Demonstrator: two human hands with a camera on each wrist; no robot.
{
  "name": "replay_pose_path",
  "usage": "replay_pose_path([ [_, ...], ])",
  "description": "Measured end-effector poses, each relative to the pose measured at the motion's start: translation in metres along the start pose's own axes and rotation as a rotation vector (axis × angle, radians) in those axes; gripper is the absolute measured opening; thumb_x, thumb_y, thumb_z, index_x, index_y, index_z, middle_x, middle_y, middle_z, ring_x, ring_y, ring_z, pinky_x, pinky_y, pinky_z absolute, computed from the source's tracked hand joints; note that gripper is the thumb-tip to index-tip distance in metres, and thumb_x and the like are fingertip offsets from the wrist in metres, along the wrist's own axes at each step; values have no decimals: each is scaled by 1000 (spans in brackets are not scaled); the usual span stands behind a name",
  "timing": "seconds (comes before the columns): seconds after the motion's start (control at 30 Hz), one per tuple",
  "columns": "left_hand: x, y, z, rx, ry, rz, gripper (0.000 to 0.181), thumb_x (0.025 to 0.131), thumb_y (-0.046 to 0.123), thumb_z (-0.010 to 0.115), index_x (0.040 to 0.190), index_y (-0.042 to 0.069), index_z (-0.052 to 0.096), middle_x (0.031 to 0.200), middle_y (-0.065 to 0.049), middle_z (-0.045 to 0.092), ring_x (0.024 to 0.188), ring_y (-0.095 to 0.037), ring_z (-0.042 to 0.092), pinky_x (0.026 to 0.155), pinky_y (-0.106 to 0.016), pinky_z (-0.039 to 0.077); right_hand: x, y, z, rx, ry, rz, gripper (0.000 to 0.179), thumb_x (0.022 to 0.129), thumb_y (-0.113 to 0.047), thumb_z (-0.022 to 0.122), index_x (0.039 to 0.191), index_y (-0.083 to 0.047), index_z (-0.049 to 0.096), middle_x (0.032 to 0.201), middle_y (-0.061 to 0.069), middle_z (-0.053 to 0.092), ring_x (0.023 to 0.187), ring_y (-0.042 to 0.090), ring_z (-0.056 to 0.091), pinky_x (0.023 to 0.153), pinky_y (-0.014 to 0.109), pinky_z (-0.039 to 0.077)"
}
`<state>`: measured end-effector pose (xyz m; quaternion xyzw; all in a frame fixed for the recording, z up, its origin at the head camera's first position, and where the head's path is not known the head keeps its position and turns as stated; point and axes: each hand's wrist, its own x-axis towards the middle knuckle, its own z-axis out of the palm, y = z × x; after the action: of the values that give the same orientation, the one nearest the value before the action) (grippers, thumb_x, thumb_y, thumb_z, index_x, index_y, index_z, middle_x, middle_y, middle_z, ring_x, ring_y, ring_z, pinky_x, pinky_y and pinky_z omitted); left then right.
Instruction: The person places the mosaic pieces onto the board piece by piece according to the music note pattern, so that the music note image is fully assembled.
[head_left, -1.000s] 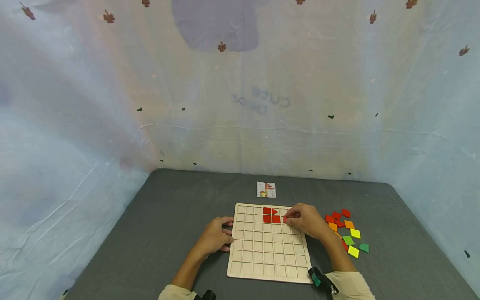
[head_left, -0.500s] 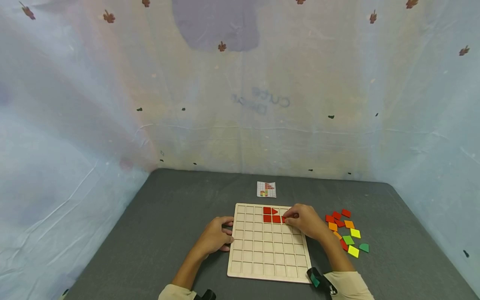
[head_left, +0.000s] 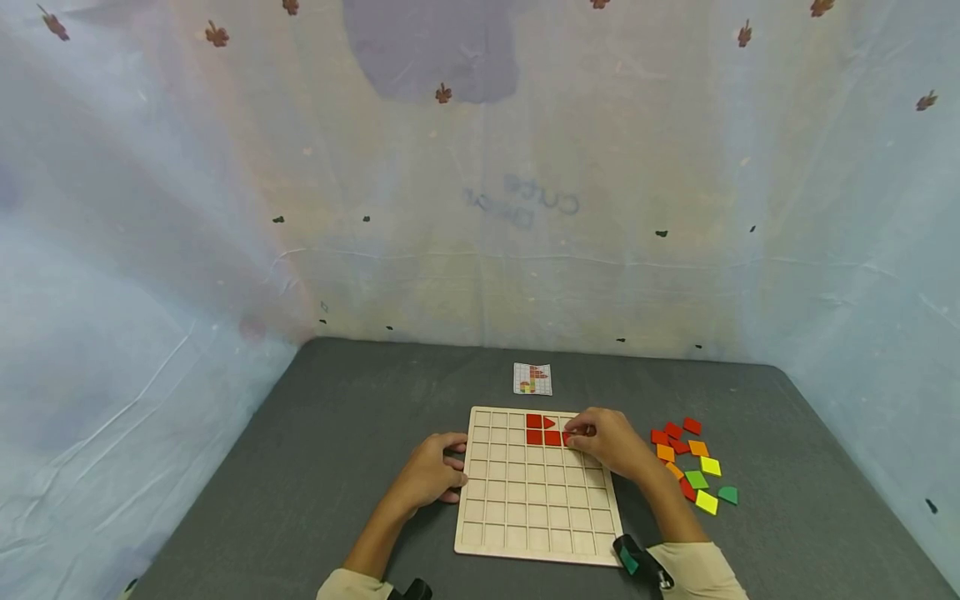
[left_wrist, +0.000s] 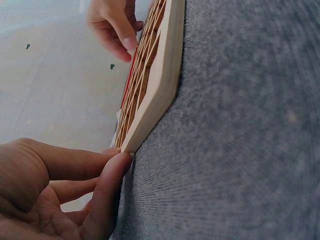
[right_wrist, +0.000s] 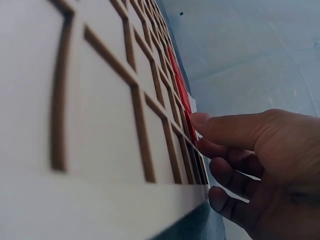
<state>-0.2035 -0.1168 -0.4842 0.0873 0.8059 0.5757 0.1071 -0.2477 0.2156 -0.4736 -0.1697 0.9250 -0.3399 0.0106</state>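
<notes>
A light wooden grid board lies on the dark table. My left hand is at its left side; in the left wrist view the thumb and a finger pinch the board's edge. My right hand reaches over the upper right of the board, its thumb and index finger holding a small red tile in the second row, right beside a red square. The fingers partly hide that tile's shape. Other red squares and a red triangle sit in the top cells.
Right of the board lie loose tiles: several red ones, orange squares, yellow pieces, a light green one and a dark green rounded piece. A printed pattern card lies behind the board. A pale patterned curtain surrounds the table.
My right hand has shifted slightly left with the red tile, bringing it up to the neighbouring red square. My left hand and the board have stayed in place.
</notes>
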Motion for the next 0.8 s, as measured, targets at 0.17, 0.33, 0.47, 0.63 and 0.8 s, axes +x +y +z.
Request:
replay_pose_path([
  [0.17, 0, 1, 0, -2, 0, -2, 68, 83, -12, 74, 148, -8, 54, 133, -21, 59, 97, -23, 69, 58, -38, 64, -2, 4, -10, 13, 25, 15, 19, 95, -8, 77, 113, -3, 79, 93, 0, 67, 81, 15, 57, 68, 28, 51],
  [0.33, 0, 1, 0, -5, 0, -3, 68, 83, -12, 74, 147, -9, 54, 133, -21, 59, 96, -22, 69, 58, -38, 64, -6, 12, -24, 5, 63, 57, 22, 96, -11, 78, 116, -2, 78, 97, 2, 69, 85, 16, 60, 71, 30, 53],
  [0.47, 0, 1, 0, -8, 1, -6, 68, 82, -12, 74, 147, -9, 55, 132, -21, 59, 94, -22, 68, 58, -38, 64, -10, 22, -34, 5, 99, 89, 27, 97, -14, 78, 121, -3, 77, 103, 6, 72, 91, 19, 64, 76, 35, 56],
  [0.63, 0, 2, 0, -2, 4, -9, 67, 83, -12, 75, 147, -9, 55, 132, -21, 59, 96, -22, 68, 58, -37, 64, -17, 36, -46, 4, 132, 110, 34, 98, -16, 77, 129, -3, 73, 113, 11, 74, 99, 26, 68, 81, 42, 59],
  [0.8, 0, 2, 0, 3, 6, -10, 66, 84, -12, 75, 147, -8, 55, 132, -21, 60, 98, -23, 68, 58, -37, 64, -25, 47, -56, -8, 163, 138, 37, 99, -18, 76, 131, 0, 72, 113, 13, 74, 99, 28, 69, 79, 40, 59],
])
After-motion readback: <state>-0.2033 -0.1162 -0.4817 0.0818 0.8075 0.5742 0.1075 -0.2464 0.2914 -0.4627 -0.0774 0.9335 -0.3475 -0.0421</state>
